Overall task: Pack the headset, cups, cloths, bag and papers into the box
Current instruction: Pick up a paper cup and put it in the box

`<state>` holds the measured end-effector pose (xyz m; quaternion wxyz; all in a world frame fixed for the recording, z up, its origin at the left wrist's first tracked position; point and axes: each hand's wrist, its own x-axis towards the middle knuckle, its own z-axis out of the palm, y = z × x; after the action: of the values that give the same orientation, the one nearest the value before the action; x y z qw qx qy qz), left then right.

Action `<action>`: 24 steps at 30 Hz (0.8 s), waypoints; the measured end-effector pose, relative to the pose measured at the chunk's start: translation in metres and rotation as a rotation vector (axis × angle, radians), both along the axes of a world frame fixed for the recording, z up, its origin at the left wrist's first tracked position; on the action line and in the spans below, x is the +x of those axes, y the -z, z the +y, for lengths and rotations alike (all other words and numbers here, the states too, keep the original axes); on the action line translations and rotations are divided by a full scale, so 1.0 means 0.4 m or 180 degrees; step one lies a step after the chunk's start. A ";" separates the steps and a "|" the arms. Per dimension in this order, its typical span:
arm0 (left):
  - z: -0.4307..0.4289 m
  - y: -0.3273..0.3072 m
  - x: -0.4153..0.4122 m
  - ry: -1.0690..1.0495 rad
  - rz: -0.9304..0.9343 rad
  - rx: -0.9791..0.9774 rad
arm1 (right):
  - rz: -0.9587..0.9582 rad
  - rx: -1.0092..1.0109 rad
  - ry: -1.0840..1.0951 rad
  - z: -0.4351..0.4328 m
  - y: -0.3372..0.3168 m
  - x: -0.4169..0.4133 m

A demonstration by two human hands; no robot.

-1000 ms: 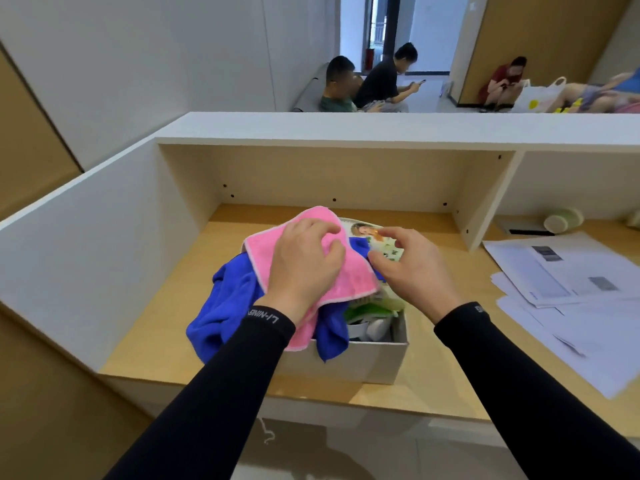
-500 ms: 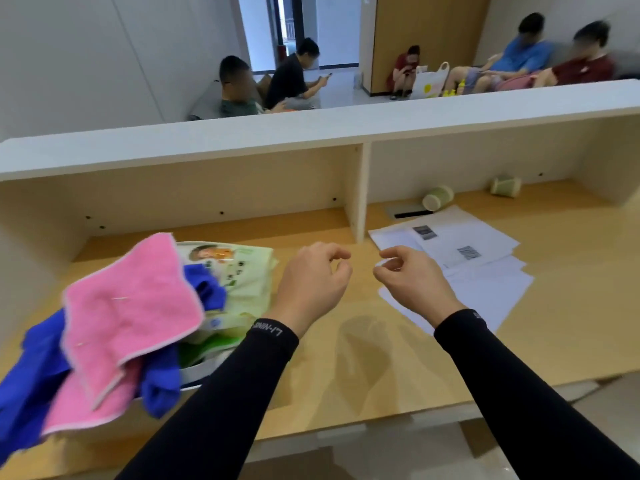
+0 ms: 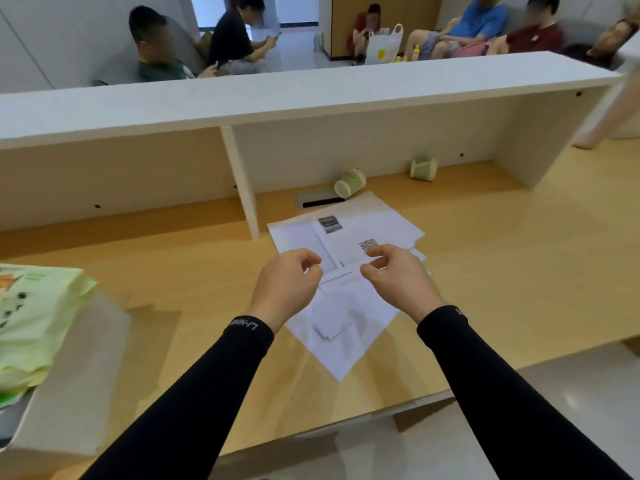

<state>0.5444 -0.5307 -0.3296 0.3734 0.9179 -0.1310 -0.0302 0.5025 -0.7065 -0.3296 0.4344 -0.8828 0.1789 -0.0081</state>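
Papers point(image 3: 377, 220) are what both my hands are aimed at. They lie as a loose, fanned stack on the tabletop point(image 3: 502, 271), just right of the white divider point(image 3: 242, 188). The sheets are skewed over one another, so I judge they need squaring up before they will go in flat.

My left hand point(image 3: 287, 282) and right hand point(image 3: 398, 275) hover side by side above the middle of the stack. The fingers of both are loosely curled toward the thumbs, and both are empty. I cannot tell whether any fingertip grazes the top sheet. I hold them close together, I think, so I can pinch the stack at two points and keep the sheets from sliding apart.

The box point(image 3: 69, 375) sits at my far left, well apart from the papers, with only its grey wall in view. The pale green bag point(image 3: 38, 323) bulges out over its rim. The box looks full, so the papers will probably have to slip down a side or lie on top. Headset and cloths are out of view.

Two cups are not yet packed. The left cup point(image 3: 349, 182) lies on its side just beside the far corner of the papers, next to a cable slot point(image 3: 318, 201). The right cup point(image 3: 423, 169) lies tipped over near the back panel. Lifting the sheets carelessly could set the left one rolling.
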 end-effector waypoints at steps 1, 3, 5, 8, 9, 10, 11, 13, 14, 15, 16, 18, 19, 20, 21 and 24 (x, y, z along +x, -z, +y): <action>-0.020 0.003 0.011 0.0026 0.0031 0.0023 | 0.0016 0.0010 0.0038 -0.020 0.006 0.004; -0.057 0.010 0.040 0.0065 0.0095 0.0032 | 0.0045 0.0021 0.0119 -0.057 0.016 0.016; -0.092 0.018 0.076 0.0086 0.0131 0.0046 | 0.0101 0.0017 0.0190 -0.091 0.023 0.035; -0.145 0.031 0.152 0.0107 0.0186 0.0027 | 0.0167 -0.0067 0.0276 -0.142 0.023 0.082; -0.165 0.034 0.182 0.0129 0.0213 0.0016 | 0.0174 -0.0088 0.0311 -0.159 0.021 0.103; -0.184 0.037 0.213 0.0151 0.0241 -0.0004 | 0.0176 -0.0109 0.0353 -0.176 0.018 0.127; -0.206 0.039 0.246 0.0173 0.0262 -0.0045 | 0.0166 -0.0124 0.0400 -0.193 0.015 0.154; -0.249 0.041 0.315 0.0220 0.0312 -0.0141 | 0.0157 -0.0094 0.0497 -0.227 0.007 0.217; -0.269 0.041 0.348 0.0234 0.0353 -0.0179 | 0.0177 -0.0055 0.0538 -0.243 0.003 0.249; -0.288 0.043 0.382 0.0237 0.0392 -0.0216 | 0.0187 -0.0018 0.0566 -0.258 0.003 0.282; -0.305 0.047 0.417 0.0236 0.0417 -0.0242 | 0.0183 0.0004 0.0589 -0.274 0.004 0.313; -0.337 0.059 0.487 0.0200 0.0407 -0.0210 | 0.0171 0.0031 0.0665 -0.305 0.013 0.368; -0.352 0.068 0.521 0.0154 0.0385 -0.0164 | 0.0177 0.0025 0.0696 -0.321 0.020 0.393; -0.365 0.077 0.552 0.0107 0.0376 -0.0111 | 0.0200 -0.0008 0.0718 -0.337 0.027 0.417; -0.376 0.086 0.577 0.0074 0.0382 -0.0062 | 0.0228 -0.0047 0.0751 -0.352 0.035 0.437; -0.404 0.122 0.639 0.0008 0.0474 0.0033 | 0.0280 -0.0044 0.0839 -0.394 0.060 0.493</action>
<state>0.7998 -0.6922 -0.3782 0.3772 0.9149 -0.1038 -0.0995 0.6996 -0.8641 -0.3536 0.4153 -0.8541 0.3121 -0.0276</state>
